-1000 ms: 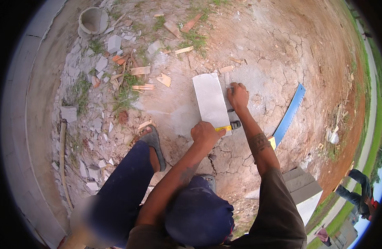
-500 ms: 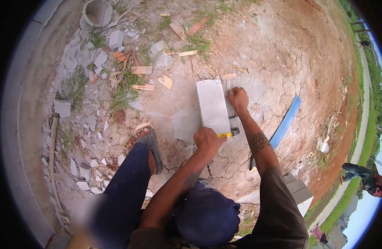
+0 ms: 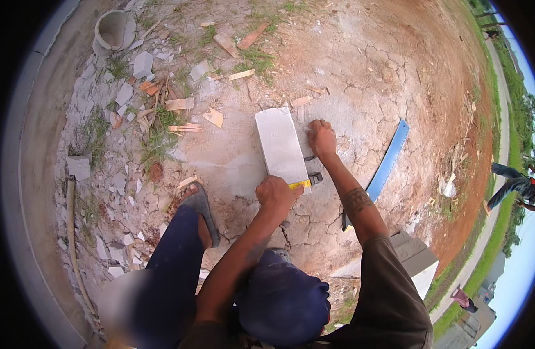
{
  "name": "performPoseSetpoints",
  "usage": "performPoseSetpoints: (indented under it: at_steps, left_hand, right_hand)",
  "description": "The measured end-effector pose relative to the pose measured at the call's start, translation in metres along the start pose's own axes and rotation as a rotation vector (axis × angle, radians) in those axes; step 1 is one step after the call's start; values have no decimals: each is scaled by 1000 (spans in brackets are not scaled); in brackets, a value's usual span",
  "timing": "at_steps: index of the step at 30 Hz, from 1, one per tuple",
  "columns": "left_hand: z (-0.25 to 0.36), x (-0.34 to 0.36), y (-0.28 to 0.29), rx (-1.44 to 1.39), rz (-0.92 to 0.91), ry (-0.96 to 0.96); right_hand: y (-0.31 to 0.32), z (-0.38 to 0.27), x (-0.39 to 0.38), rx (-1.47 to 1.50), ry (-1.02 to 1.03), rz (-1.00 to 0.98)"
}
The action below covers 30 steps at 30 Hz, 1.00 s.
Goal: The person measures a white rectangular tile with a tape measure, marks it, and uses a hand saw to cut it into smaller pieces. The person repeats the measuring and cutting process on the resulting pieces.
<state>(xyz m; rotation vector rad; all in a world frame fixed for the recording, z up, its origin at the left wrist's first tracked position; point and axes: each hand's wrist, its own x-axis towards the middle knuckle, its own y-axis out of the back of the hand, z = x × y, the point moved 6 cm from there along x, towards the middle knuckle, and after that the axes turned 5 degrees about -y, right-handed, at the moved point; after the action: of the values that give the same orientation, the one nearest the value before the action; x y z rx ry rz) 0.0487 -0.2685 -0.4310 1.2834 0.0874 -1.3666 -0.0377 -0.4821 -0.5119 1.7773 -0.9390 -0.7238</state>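
Note:
A pale grey masonry block (image 3: 282, 142) lies flat on the cracked ground in front of me. My left hand (image 3: 274, 196) is closed at its near end, gripping the short yellow blade of a tape measure (image 3: 296, 185) that lies across the block. The tape's dark case (image 3: 315, 178) sits at the block's right edge. Just right of the block, near its far end, my right hand (image 3: 322, 139) is closed like a fist; whatever its fingers may hold is hidden. A handsaw (image 3: 388, 161) with a blue blade lies to the right, its dark handle partly behind my right forearm.
Wood scraps (image 3: 180, 104) and broken block pieces (image 3: 142, 65) litter the left side. A bucket (image 3: 114, 30) stands at the far left. More blocks (image 3: 412, 256) are beside my right arm. A person (image 3: 514, 186) is off at the right, by a path.
The whole view has shifted, so the block, saw and hands appear farther left. My left hand stays on the tape; my right hand remains closed beside the block. The person at right has changed stance.

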Motion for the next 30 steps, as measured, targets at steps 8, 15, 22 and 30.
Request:
performPoseSetpoints:
  at_steps: [8, 15, 22, 30]
  left_hand:
    - [-13, -3, -1, -28, 22, 41]
    - [-6, 1, -8, -80, 34, 95]
    - [-3, 11, 5, 52, -111, 12]
    - [2, 6, 8, 102, -147, -9]
  right_hand:
    - [18, 29, -38, 395, -147, -68]
    - [19, 58, -86, 602, -238, -127]
    - [37, 55, -120, 774, -437, -170]
    - [48, 57, -170, 642, -496, -204]
